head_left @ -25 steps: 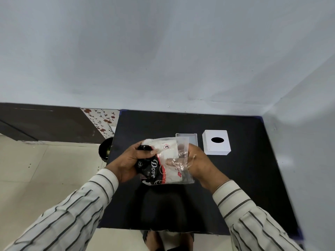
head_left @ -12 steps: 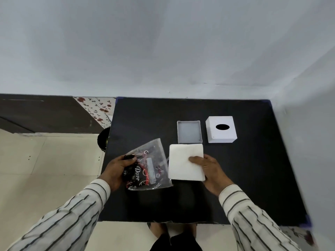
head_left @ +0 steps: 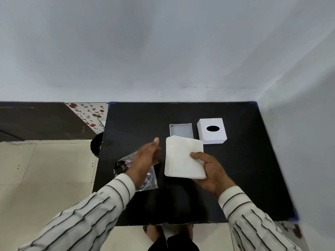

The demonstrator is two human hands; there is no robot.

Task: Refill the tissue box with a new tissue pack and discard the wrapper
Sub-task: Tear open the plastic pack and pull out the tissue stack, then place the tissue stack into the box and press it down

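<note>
Above the black table (head_left: pixel 181 113), the right hand (head_left: pixel 212 171) holds a bare white stack of tissues (head_left: pixel 183 157), just in front of the open box tray.

Fingers curl under the stack's near right corner with the thumb pressed on top, so it sits tilted and only lightly pinned. Beyond it lie the shallow white rectangular tray (head_left: pixel 181 130) and, just to its right, the white box cover with a dark oval slot (head_left: pixel 212 130). The left hand (head_left: pixel 145 158) hovers with fingers spread and holding nothing, over the crumpled clear plastic wrapper with dark print (head_left: pixel 146 180), which lies on the table. To seat the stack well, I judge the free hand should steady its far left edge, keeping the sheets squared, then lower it flat into the tray before capping it.
</note>
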